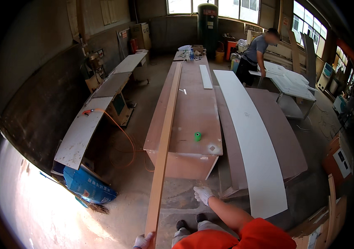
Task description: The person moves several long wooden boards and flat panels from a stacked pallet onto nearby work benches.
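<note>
My left hand [144,241], in a white glove, grips the near end of a long narrow wooden strip [166,137]. The strip runs away from me along the left edge of a long brown workbench [193,112]. My right hand [203,194], also gloved, hangs free with fingers spread just in front of the bench's near end, holding nothing. On the bench sit a small green roll [197,136] near the front and a short white board [205,76] farther back. A long white panel [251,137] lies on a brown board [284,137] to the right.
A person [255,54] works at a white table [293,83] at the back right. A row of white-topped machine tables [98,103] runs along the left wall with an orange hose [121,128]. A blue sack [89,186] and a broom lie on the floor at the left.
</note>
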`<control>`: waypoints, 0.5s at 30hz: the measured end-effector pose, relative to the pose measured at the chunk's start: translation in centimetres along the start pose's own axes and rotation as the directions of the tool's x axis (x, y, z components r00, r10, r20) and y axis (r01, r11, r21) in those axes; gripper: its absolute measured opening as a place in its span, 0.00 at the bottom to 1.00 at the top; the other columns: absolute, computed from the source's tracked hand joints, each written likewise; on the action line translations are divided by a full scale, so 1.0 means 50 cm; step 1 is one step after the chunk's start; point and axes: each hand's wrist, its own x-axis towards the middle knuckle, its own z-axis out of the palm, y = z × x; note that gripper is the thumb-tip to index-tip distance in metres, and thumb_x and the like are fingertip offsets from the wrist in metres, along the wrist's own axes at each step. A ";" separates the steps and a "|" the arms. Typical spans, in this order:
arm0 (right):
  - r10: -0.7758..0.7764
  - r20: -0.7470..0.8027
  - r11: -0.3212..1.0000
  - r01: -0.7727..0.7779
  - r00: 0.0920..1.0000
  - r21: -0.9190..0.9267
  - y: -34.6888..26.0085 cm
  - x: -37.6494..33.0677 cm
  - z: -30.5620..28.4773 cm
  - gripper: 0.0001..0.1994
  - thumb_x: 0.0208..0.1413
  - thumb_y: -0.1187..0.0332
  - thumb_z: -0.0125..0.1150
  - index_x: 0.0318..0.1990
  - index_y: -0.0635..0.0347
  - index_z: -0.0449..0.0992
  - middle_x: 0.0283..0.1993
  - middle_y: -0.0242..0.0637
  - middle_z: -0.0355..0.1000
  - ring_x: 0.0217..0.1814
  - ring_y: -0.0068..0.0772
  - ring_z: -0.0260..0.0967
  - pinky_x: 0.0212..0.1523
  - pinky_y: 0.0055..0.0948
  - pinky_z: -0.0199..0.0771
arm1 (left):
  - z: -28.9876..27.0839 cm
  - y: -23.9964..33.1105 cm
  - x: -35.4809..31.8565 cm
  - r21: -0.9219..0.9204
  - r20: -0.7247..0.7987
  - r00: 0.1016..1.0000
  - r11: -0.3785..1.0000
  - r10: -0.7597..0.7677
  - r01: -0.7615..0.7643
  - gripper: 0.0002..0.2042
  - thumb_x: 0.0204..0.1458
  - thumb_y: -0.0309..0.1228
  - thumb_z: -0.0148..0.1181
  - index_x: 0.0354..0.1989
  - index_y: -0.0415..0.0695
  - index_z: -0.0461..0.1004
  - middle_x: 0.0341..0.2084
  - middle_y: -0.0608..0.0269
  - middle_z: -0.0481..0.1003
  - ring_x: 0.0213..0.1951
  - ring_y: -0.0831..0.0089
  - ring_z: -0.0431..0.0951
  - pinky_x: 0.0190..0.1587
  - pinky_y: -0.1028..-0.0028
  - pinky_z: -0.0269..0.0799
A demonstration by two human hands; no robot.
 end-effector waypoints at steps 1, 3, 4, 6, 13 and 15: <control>0.013 -0.121 1.000 -0.010 0.993 0.025 0.033 -0.059 -0.067 0.08 0.64 0.61 0.67 0.36 0.52 0.76 0.28 0.30 0.72 0.21 0.25 0.68 0.18 0.27 0.66 | -0.021 0.149 -0.018 0.059 0.055 0.996 0.996 0.068 -0.072 0.42 0.52 0.65 0.64 0.50 0.29 0.81 0.42 0.42 0.84 0.48 0.59 0.85 0.49 0.63 0.79; 0.039 -0.101 0.985 -0.022 0.994 0.169 0.120 -0.136 -0.135 0.12 0.64 0.59 0.65 0.32 0.51 0.71 0.26 0.28 0.68 0.19 0.22 0.61 0.16 0.27 0.56 | -0.040 0.185 0.052 0.057 -0.012 0.994 0.993 0.109 -0.108 0.41 0.55 0.64 0.61 0.47 0.27 0.81 0.40 0.41 0.84 0.46 0.58 0.85 0.49 0.63 0.78; 0.051 -0.192 0.982 -0.014 0.980 0.188 0.154 -0.192 -0.162 0.12 0.64 0.60 0.65 0.31 0.51 0.72 0.25 0.28 0.68 0.19 0.22 0.61 0.17 0.27 0.57 | -0.046 0.203 0.080 0.072 -0.019 0.993 0.991 0.114 -0.113 0.41 0.56 0.65 0.60 0.48 0.27 0.81 0.40 0.42 0.84 0.45 0.59 0.84 0.49 0.63 0.77; 0.113 -0.256 0.958 -0.037 0.960 0.286 0.259 -0.264 -0.261 0.12 0.64 0.60 0.65 0.31 0.54 0.73 0.25 0.30 0.67 0.19 0.24 0.62 0.18 0.28 0.59 | -0.055 0.248 0.119 0.106 -0.034 0.992 0.988 0.120 -0.116 0.42 0.56 0.66 0.59 0.49 0.27 0.81 0.40 0.43 0.84 0.44 0.61 0.83 0.49 0.63 0.77; 0.286 -0.531 0.877 0.005 0.798 0.480 0.587 -0.489 -0.463 0.10 0.63 0.63 0.63 0.38 0.61 0.74 0.27 0.34 0.66 0.20 0.24 0.60 0.17 0.28 0.58 | 0.012 0.318 0.144 -0.118 -0.090 0.993 0.989 0.079 -0.089 0.36 0.56 0.56 0.64 0.55 0.29 0.76 0.47 0.46 0.81 0.48 0.56 0.80 0.54 0.61 0.75; 0.355 -0.546 0.826 0.018 0.759 0.563 0.690 -0.542 -0.508 0.13 0.62 0.60 0.64 0.36 0.63 0.77 0.28 0.35 0.70 0.22 0.27 0.64 0.20 0.30 0.62 | 0.098 0.355 0.097 0.035 -0.221 0.949 0.975 0.223 -0.221 0.36 0.56 0.56 0.65 0.55 0.30 0.76 0.47 0.46 0.81 0.48 0.56 0.80 0.53 0.61 0.76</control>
